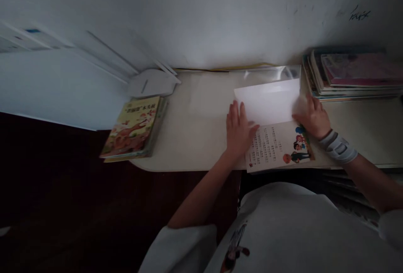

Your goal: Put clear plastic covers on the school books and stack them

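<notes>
A booklet (273, 147) lies at the table's front edge, its page showing printed text and cartoon children. Over its upper part is a bright white sheet (267, 102); I cannot tell whether it is a loose paper or a page. My left hand (238, 132) rests along the left edge of both, fingers stretched and thumb spread over the printed page. At the right edge lies my right hand (315, 118), fingers extended and thumb reaching in to where sheet and page meet. Clear, shiny plastic film (283, 72) shows behind the white sheet.
On the table's left end lies a stack of picture books (134, 128), slightly over the edge. Behind it is a white flat object (153, 82). Another book pile (355, 74) stands at the back right. The wall (220, 17) borders the white table (192, 139).
</notes>
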Available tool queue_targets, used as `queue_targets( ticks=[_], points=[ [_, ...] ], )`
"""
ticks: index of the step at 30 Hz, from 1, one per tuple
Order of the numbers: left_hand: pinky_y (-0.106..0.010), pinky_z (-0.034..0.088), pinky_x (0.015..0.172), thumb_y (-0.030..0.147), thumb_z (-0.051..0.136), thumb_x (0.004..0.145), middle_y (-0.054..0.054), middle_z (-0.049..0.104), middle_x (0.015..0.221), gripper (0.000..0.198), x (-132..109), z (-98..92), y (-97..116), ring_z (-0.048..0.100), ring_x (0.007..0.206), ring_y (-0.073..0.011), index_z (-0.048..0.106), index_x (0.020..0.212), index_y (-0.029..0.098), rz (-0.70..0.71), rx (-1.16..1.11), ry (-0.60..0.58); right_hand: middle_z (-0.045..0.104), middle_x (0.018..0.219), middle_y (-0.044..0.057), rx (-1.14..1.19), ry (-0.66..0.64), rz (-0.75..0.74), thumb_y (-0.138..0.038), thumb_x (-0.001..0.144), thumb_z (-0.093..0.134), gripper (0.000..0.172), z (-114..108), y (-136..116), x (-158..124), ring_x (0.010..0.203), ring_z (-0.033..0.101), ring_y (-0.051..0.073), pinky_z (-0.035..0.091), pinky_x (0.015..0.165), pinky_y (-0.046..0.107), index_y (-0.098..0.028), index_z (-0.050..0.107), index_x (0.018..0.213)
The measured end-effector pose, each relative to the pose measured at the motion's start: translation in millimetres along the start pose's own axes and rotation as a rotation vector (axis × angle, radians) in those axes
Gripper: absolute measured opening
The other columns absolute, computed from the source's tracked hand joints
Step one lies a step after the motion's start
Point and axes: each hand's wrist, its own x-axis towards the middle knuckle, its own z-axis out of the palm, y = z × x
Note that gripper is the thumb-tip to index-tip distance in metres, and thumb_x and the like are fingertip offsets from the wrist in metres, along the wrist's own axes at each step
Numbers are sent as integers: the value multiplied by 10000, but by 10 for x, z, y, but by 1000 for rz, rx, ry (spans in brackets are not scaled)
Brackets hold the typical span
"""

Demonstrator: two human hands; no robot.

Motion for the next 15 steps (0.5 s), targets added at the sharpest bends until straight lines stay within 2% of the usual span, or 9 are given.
queue_targets(
  ticks=[1,3,5,6,8,11,15],
  points=[
    [-559,141,1156,466,526,868,-175,173,1572,729,-2,32,44,87,1453,-359,236,1463,158,66,87,-43,478,1362,261,-71,45,-77,-454,873,515,574,-9,-57,-15,1220,482,366,426,957,486,-80,469,1306],
    [-603,85,1145,480,469,895,-171,164,1577,687,15,107,115,55,1459,-357,258,1467,163,160,201,-186,354,1490,207,-156,47,-293,-378,926,448,553,3,-194,-52,1367,336,337,299,1095,504,-112,382,1405],
    [-626,85,1131,503,414,913,-181,185,1569,675,68,180,142,88,1457,-350,262,1474,159,189,262,-327,342,1514,154,-183,-62,-494,-392,954,390,525,68,-320,-71,1416,264,295,196,1148,520,-148,382,1418],
    [-632,89,1126,516,385,920,-189,192,1565,676,105,210,137,104,1456,-347,260,1476,154,181,278,-378,348,1510,155,-185,-142,-548,-441,951,382,556,116,-367,-65,1420,258,292,185,1149,533,-139,384,1418],
    [-628,91,1126,532,342,930,-192,214,1558,668,190,254,89,129,1453,-338,266,1476,155,162,276,-445,352,1497,192,-180,-292,-564,-557,921,380,681,218,-415,-21,1408,282,308,217,1130,553,-92,378,1419],
    [-597,119,1132,557,332,926,-204,195,1560,688,306,283,-64,119,1454,-339,259,1477,150,135,182,-424,336,1498,209,-170,-409,-562,-634,895,357,767,311,-402,79,1395,308,324,262,1104,560,-88,359,1433],
    [-541,185,1132,592,305,919,-254,152,1554,754,426,272,-308,101,1452,-347,201,1482,103,35,9,-250,321,1504,206,-184,-424,-575,-656,892,326,780,301,-377,138,1388,319,329,289,1092,552,-101,349,1439]
  ],
)
